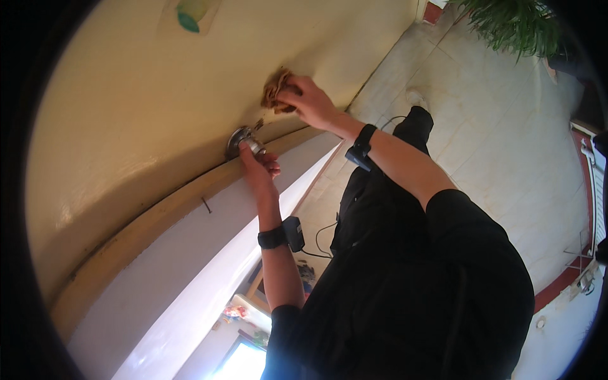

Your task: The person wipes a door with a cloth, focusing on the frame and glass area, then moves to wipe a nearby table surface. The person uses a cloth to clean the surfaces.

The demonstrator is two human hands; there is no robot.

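Note:
My right hand (306,99) is closed on a crumpled brown cloth (276,91), which lies against the yellow door panel (156,104). Below and to the left in the picture, my left hand (259,166) grips a round metal door knob (248,140) near the panel's edge, with the thumb along its neck. Small dark marks (259,124) show on the panel between the knob and the cloth. Both wrists wear black straps with small dark boxes.
A yellow edge strip (156,213) borders the panel, and a nail-like metal pin (207,205) sticks out beside it. Pale floor tiles (494,128) extend to the right, with a green leafy plant (517,23) at the upper right. A thin black cable (317,237) hangs near my legs.

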